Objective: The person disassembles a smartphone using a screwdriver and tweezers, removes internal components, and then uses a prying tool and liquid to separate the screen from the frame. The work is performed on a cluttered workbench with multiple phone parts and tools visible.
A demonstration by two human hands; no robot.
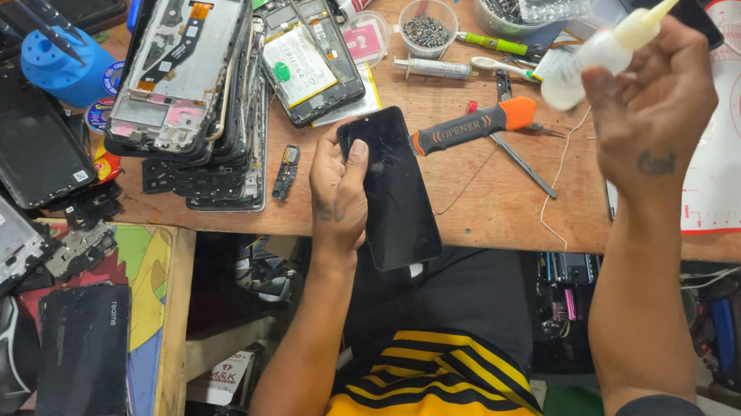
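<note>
Phone [395, 190] steadied by left hand [337, 193], long axis running away from body, right hand [653, 109] gripping glue bottle [603, 53], nozzle pointing up-right.

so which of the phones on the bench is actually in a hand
The black phone at the bench's near edge: the left hand grips its left side. The opened phones farther back lie untouched; the right hand holds a squeeze bottle.
</note>
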